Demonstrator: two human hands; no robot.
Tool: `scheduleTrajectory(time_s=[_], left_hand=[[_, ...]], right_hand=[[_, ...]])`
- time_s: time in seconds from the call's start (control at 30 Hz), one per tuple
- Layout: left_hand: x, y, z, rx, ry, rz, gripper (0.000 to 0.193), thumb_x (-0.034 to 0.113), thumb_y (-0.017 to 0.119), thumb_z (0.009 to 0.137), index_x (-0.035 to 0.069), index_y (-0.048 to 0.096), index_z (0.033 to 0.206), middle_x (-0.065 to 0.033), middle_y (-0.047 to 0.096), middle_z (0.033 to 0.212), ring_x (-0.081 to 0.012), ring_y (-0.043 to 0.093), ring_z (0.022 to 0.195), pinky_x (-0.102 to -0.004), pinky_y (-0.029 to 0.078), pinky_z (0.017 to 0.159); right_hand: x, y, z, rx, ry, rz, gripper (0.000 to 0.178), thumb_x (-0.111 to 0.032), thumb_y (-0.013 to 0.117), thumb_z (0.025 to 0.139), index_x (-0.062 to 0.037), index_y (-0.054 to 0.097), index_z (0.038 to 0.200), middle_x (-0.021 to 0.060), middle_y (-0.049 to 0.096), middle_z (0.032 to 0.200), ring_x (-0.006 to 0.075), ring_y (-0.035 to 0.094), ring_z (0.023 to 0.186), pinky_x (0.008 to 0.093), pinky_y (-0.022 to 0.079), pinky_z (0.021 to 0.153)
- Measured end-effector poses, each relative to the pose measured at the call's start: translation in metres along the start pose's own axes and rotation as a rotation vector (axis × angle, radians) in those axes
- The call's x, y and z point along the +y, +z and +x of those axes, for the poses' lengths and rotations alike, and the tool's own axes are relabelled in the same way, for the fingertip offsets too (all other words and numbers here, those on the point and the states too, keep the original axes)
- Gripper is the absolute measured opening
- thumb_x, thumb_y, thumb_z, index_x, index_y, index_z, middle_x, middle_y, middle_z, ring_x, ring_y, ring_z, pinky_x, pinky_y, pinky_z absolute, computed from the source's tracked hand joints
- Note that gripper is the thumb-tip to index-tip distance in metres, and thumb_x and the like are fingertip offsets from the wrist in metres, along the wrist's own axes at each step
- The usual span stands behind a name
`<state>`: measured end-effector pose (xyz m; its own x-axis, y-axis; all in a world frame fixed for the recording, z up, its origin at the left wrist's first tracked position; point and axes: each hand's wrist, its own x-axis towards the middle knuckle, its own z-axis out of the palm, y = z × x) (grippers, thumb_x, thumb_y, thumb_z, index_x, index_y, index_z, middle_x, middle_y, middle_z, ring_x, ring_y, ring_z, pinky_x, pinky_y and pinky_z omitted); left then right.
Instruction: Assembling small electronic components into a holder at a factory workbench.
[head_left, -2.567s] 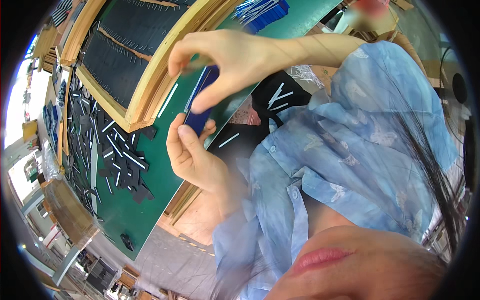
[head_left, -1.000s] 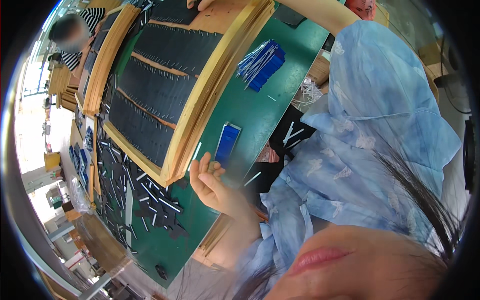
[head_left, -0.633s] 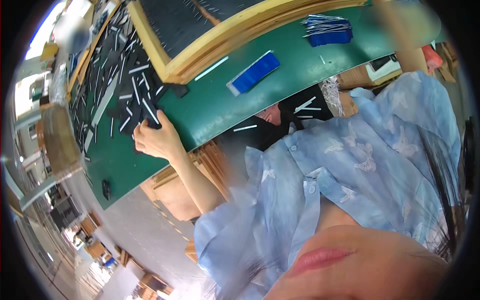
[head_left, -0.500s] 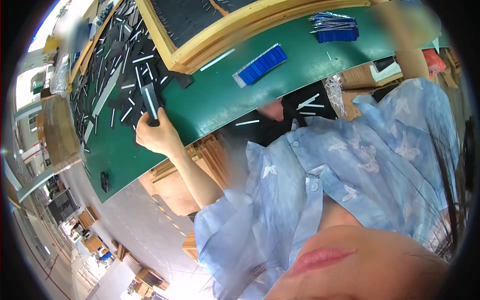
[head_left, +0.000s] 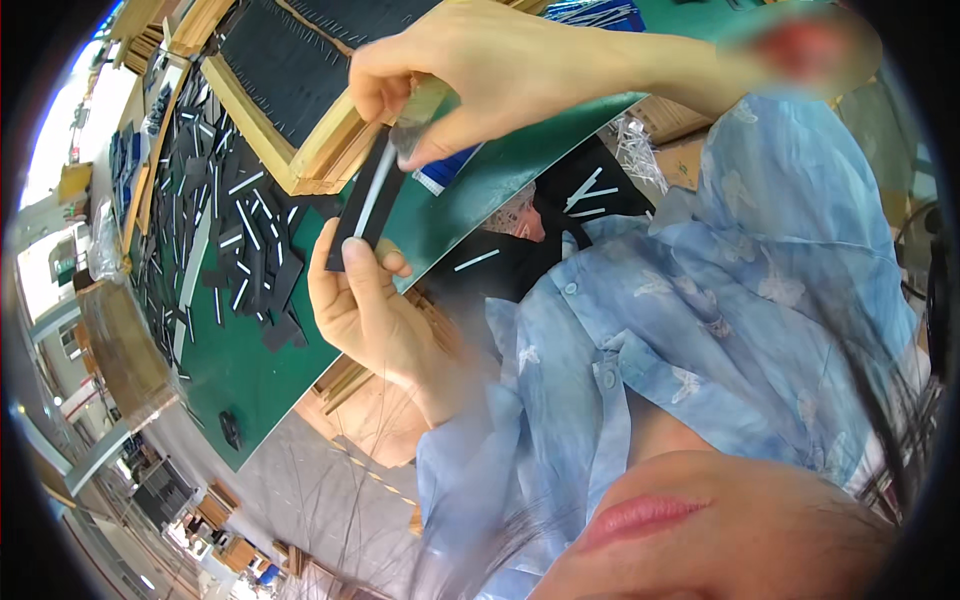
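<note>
Toward ten o'clock from the centre of the view, a black strip [head_left: 350, 222] with a white bar [head_left: 375, 192] along its face is held aslant over the green table [head_left: 270, 370]. Its lower end is pinched by the left hand [head_left: 372, 322], toward nine o'clock, the thumb laid on the face and the fingers curled behind; by this grip, it may be judged, the piece is kept steady while the bar is left largely uncovered. The upper end is met by the thumb of the right hand [head_left: 455, 80], toward twelve o'clock, the forefinger being arched above; whether the strip is pinched there or only touched cannot be told, since the fingertips are blurred. Between nine and ten o'clock, a loose pile of black pieces [head_left: 250, 235] is spread, presumably so that it may be reached by the left hand. Between ten and eleven, dark panels [head_left: 310, 80] are enclosed by a wooden frame [head_left: 250, 130]. Between eleven and twelve, a blue stack [head_left: 447, 170] is partly hidden by the right hand; toward one o'clock, another blue stack [head_left: 612, 14] is topped with pale sticks. Compared with the frame half a second earlier, the black strip has been lifted from beside the pile, where it was gripped by the left hand alone; the right hand, then unseen, is now brought to its upper end, and the view has been turned.
</note>
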<state>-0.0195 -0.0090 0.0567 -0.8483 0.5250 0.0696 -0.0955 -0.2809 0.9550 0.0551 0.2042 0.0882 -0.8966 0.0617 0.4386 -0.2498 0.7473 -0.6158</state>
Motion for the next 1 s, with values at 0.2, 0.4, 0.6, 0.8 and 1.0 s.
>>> scheduleTrajectory(time_s=[0.2, 0.4, 0.6, 0.8, 1.0], left_hand=[[-0.005, 0.019, 0.004, -0.101, -0.07, -0.003, 0.03, 0.012, 0.052, 0.095, -0.013, 0.056, 0.111, -0.0149, 0.065, 0.084, -0.016, 0.06, 0.057, -0.0235, 0.048, 0.051], [-0.014, -0.007, 0.016, 0.134, -0.031, 0.122, 0.029, 0.012, 0.049, 0.095, -0.012, 0.056, 0.11, -0.0164, 0.065, 0.084, -0.0159, 0.061, 0.061, -0.0224, 0.05, 0.053], [-0.028, -0.02, 0.013, 0.237, 0.094, 0.208, 0.027, 0.012, 0.053, 0.093, -0.007, 0.054, 0.113, -0.0161, 0.062, 0.102, -0.0208, 0.064, 0.069, -0.0258, 0.053, 0.059], [-0.035, -0.019, 0.013, 0.221, 0.021, 0.116, 0.027, 0.012, 0.055, 0.092, -0.006, 0.053, 0.112, -0.0155, 0.06, 0.105, -0.0232, 0.064, 0.068, -0.0272, 0.054, 0.06], [-0.037, -0.019, 0.011, 0.215, 0.046, 0.167, 0.036, 0.025, 0.047, 0.095, -0.006, 0.053, 0.111, -0.0179, 0.062, 0.095, -0.0239, 0.062, 0.072, -0.0306, 0.054, 0.065]], right_hand=[[0.002, 0.018, 0.003, 0.237, -0.495, -0.426, 0.029, -0.034, 0.069, 0.077, -0.0113, 0.058, 0.092, 0.0009, 0.059, 0.08, 0.021, 0.056, 0.077, 0.0354, 0.044, 0.064], [0.0, 0.02, -0.048, -0.133, -0.587, -0.383, 0.023, -0.02, 0.068, 0.068, -0.0122, 0.056, 0.087, 0.0025, 0.048, 0.079, 0.0221, 0.052, 0.076, 0.0355, 0.044, 0.064], [0.056, 0.012, -0.066, -0.23, -0.095, -0.028, 0.024, -0.014, 0.07, 0.069, -0.0115, 0.064, 0.092, 0.0044, 0.057, 0.094, 0.0237, 0.059, 0.09, 0.036, 0.048, 0.074], [0.072, 0.011, -0.065, -0.061, -0.029, -0.215, 0.036, -0.012, 0.077, 0.063, -0.0102, 0.068, 0.098, 0.0005, 0.054, 0.096, 0.0197, 0.06, 0.081, 0.0311, 0.049, 0.066], [0.061, 0.004, -0.063, -0.06, -0.009, -0.229, 0.037, -0.011, 0.079, 0.063, -0.0111, 0.068, 0.098, 0.0011, 0.053, 0.098, 0.02, 0.06, 0.079, 0.0309, 0.048, 0.064]])
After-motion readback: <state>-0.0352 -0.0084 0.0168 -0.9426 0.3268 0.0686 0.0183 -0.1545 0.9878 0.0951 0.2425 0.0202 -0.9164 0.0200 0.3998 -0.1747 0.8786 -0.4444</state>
